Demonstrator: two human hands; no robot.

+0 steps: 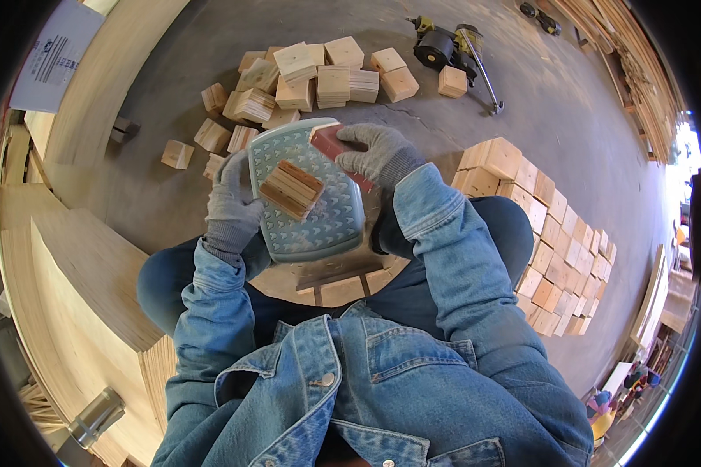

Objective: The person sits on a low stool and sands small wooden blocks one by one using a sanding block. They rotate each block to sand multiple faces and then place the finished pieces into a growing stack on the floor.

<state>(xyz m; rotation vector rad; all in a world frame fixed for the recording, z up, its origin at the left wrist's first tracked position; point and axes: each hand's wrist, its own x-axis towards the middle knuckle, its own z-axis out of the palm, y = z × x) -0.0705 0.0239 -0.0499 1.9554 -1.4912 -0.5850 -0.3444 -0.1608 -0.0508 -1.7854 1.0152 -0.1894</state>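
Note:
My left hand [230, 204], in a grey glove, grips the left edge of a pale teal patterned tray [323, 226] held over my lap. A small layered wooden block [290, 188] lies on the tray near its middle. My right hand [378, 153], also gloved, is closed on a dark red block [331, 142] pressed against the tray's upper right edge.
Loose wooden blocks [304, 78] lie scattered on the grey floor ahead. A neat stack of wooden blocks [557, 233] runs along my right. A power tool [444, 48] and a hammer lie further back. Plywood sheets [78, 265] lie at my left. A round wooden stool top [339, 282] shows under the tray.

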